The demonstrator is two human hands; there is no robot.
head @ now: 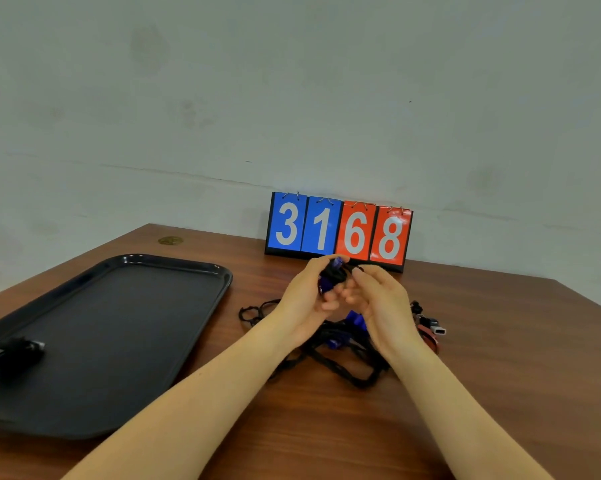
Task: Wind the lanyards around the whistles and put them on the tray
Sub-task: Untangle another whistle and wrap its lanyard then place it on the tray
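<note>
My left hand [307, 292] grips a blue whistle [331, 276] with black lanyard wound round it, held above the table. My right hand [378, 299] is beside it, its fingertips pinching the black lanyard end near the whistle. Beneath my hands lies a tangle of black lanyards [340, 362] with more blue whistles [356, 320]. A red whistle and a white-ended one [432, 330] lie to the right of the pile. On the black tray [126, 327] at the left, one wound whistle [13, 351] rests near the left edge.
A flip scoreboard [339, 232] showing 3168 stands at the back of the brown wooden table [500, 341], against the wall. A small gold disc [170, 240] is set in the table at the far left corner.
</note>
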